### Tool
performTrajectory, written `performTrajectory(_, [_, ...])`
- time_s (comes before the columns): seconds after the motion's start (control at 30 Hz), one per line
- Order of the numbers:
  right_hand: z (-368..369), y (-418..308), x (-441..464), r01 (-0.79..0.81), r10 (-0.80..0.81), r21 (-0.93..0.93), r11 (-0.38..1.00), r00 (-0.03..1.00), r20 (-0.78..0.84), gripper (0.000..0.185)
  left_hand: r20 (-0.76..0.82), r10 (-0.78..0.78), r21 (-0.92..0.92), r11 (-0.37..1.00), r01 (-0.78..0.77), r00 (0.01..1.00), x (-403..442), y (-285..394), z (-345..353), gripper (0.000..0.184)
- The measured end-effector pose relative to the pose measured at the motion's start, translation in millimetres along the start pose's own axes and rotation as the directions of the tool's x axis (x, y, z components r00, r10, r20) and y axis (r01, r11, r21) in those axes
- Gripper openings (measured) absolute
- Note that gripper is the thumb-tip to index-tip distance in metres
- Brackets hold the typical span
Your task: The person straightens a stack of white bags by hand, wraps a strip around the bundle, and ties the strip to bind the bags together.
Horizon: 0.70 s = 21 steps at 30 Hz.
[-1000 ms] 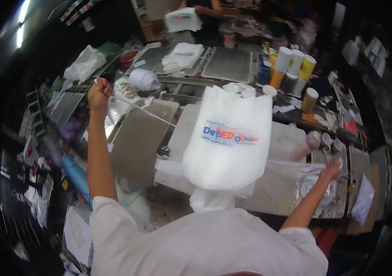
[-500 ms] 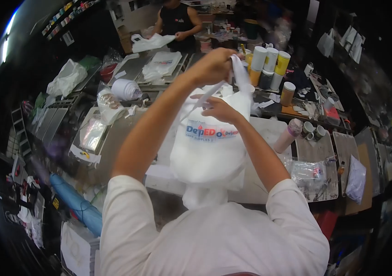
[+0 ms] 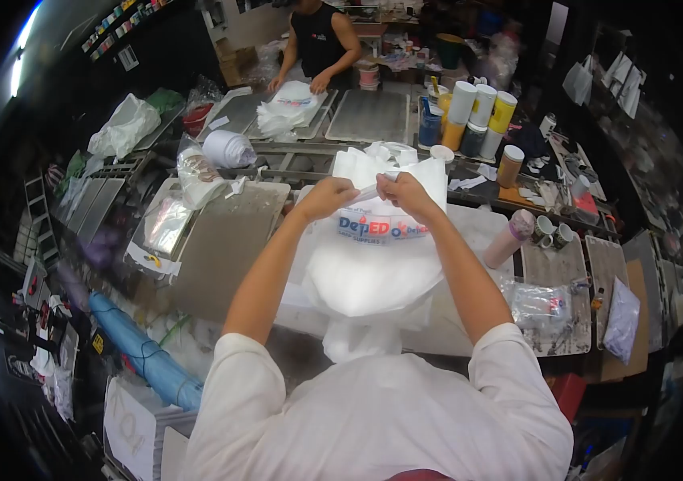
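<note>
A pile of white handled bags lies in front of me, its top print in blue and red reading "DepED". Above that print, my left hand and my right hand face each other with fingers pinched closed. Stretched between them is a white bag handle. Behind my hands, more loose white handles lie bunched at the far end of the pile. The undersides of my fingers are hidden.
Across the room a person leans over another stack of printed bags. Stacked bottles stand behind on the right. Nearer are a pink tumbler, several mugs and a plastic-wrapped packet. A wrapped blue roll leans at left.
My left hand has come down from high above the pile, and my right hand has shifted right; both now meet at the handle. The other person has lowered a bag onto their stack.
</note>
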State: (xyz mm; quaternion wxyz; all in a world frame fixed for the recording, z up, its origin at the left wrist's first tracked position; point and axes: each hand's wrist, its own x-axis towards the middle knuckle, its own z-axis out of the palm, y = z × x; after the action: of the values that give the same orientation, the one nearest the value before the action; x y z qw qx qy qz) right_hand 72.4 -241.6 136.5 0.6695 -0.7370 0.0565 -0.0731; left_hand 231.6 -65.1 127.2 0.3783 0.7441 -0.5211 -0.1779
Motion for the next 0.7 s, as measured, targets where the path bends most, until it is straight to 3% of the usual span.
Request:
performTrajectory(0.03, [5.8,-11.5,-4.9,0.031,-0.036,-0.064,0.997,0.995,-0.088,0.029,-0.003,-0.003,0.001,1.000,0.003,1.000,-7.9,7.1,-0.3,0.024])
performTrajectory(0.1, [10.4,-14.7,-3.7,0.054,-0.076,-0.128,0.990,0.983,-0.166,0.023,-0.395,0.180,0.163,0.979,-0.124,0.901,-25.2,23.5,3.1,0.022])
performTrajectory(0.13, [7.8,-9.0,-0.5,0.093,-0.133,-0.213,0.973,0.974,-0.185,0.017,-0.396,0.175,0.163,0.979,-0.119,0.901,-34.9,38.1,3.6,0.022])
performTrajectory(0.17, [6.7,-4.5,0.8,0.125,-0.190,-0.297,0.947,0.961,-0.201,0.019,-0.375,0.069,0.108,0.994,-0.030,0.925,-44.6,55.2,5.8,0.020])
performTrajectory(0.23, [10.6,-9.7,0.0,0.141,-0.210,-0.291,0.946,0.952,-0.221,0.022,-0.256,-0.078,-0.002,0.997,0.080,0.964,-52.3,58.6,27.4,0.018])
performTrajectory(0.3, [14.0,-10.4,-1.8,0.158,-0.228,-0.290,0.944,0.946,-0.229,0.025,-0.163,0.144,0.203,0.973,-0.110,0.976,-52.8,51.7,51.3,0.017])
performTrajectory(0.33, [10.6,-11.7,-3.0,0.162,-0.247,-0.377,0.912,0.950,-0.191,0.027,-0.174,0.144,0.199,0.974,-0.109,0.974,-51.0,56.6,51.6,0.017])
performTrajectory(0.4, [10.3,-18.9,-7.3,0.147,-0.248,-0.470,0.870,0.955,-0.160,0.028,-0.205,-0.095,0.220,0.965,0.140,0.974,-44.8,69.7,43.3,0.020])
performTrajectory(0.43, [9.6,-19.8,-8.3,0.151,-0.252,-0.476,0.866,0.955,-0.155,0.028,-0.212,-0.092,0.217,0.966,0.138,0.973,-36.0,62.0,39.1,0.020])
performTrajectory(0.47, [8.1,-19.1,-10.3,0.153,-0.239,-0.464,0.872,0.962,-0.131,0.029,-0.381,0.120,0.229,0.973,-0.032,0.917,-22.6,45.4,34.2,0.026])
performTrajectory(0.53, [6.6,-15.8,-18.1,0.139,-0.211,-0.452,0.881,0.971,-0.112,0.029,-0.527,0.305,0.258,0.947,-0.193,0.793,3.7,8.7,29.6,0.033])
performTrajectory(0.57, [6.7,-18.2,-20.5,0.155,-0.228,-0.482,0.862,0.969,-0.097,0.028,-0.334,0.086,-0.086,0.989,-0.121,0.939,18.6,-9.1,23.8,0.036])
performTrajectory(0.6, [7.0,-21.0,-21.3,0.174,-0.248,-0.512,0.841,0.965,-0.081,0.028,-0.055,-0.067,-0.387,0.921,0.040,0.996,25.2,-17.8,19.4,0.041])
performTrajectory(0.63, [7.5,-22.0,-22.5,0.175,-0.252,-0.519,0.837,0.965,-0.080,0.028,-0.060,-0.060,-0.390,0.920,0.032,0.996,18.2,-1.4,11.3,0.041])
performTrajectory(0.67, [7.9,-21.8,-23.8,0.218,-0.320,-0.623,0.751,0.946,-0.055,0.027,0.191,-0.238,-0.375,0.879,0.295,0.952,12.3,15.5,2.2,0.047])
performTrajectory(0.7, [7.7,-20.6,-23.2,0.250,-0.382,-0.715,0.652,0.924,-0.026,0.026,0.428,-0.393,-0.289,0.794,0.535,0.814,9.9,27.8,-3.7,0.056])
